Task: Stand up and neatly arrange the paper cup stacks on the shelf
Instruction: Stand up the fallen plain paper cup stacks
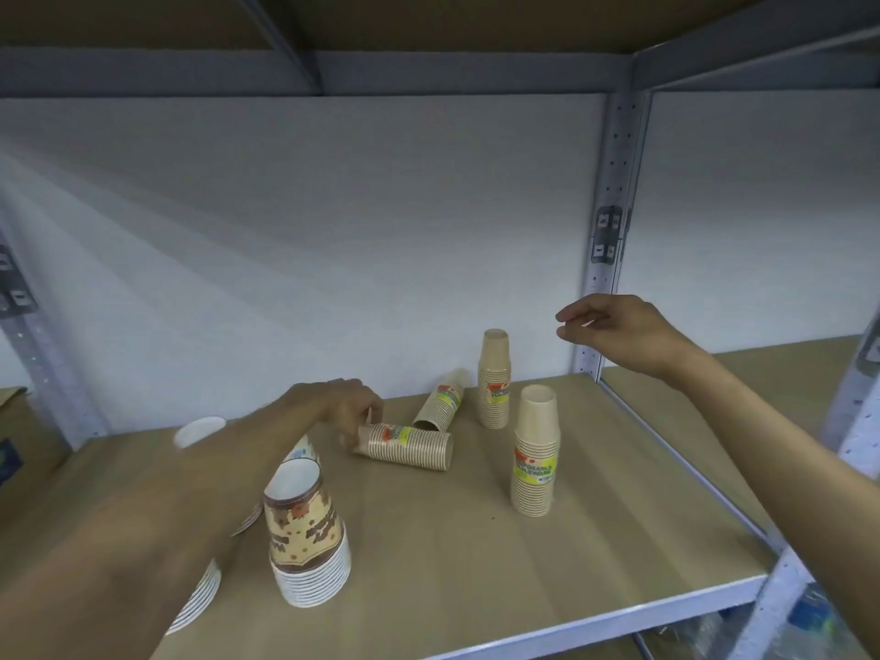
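Two tan cup stacks stand upside down on the wooden shelf [476,564]: one at the back [494,381], one nearer [535,452]. A third tan stack [440,400] leans tilted against the back wall. A fourth [409,445] lies on its side, and my left hand [350,407] grips its closed end. My right hand [614,331] hovers in the air above the standing stacks, fingers loosely apart, holding nothing. A patterned brown stack [307,535] stands at the front left. More white cups [197,431] show behind my left arm, partly hidden.
A grey metal upright [607,231] stands at the back right, with the shelf's metal rim [666,440] beside it. A cardboard box [24,445] sits at the far left. Another shelf board spans overhead. White cup rims [200,597] poke out under my left forearm.
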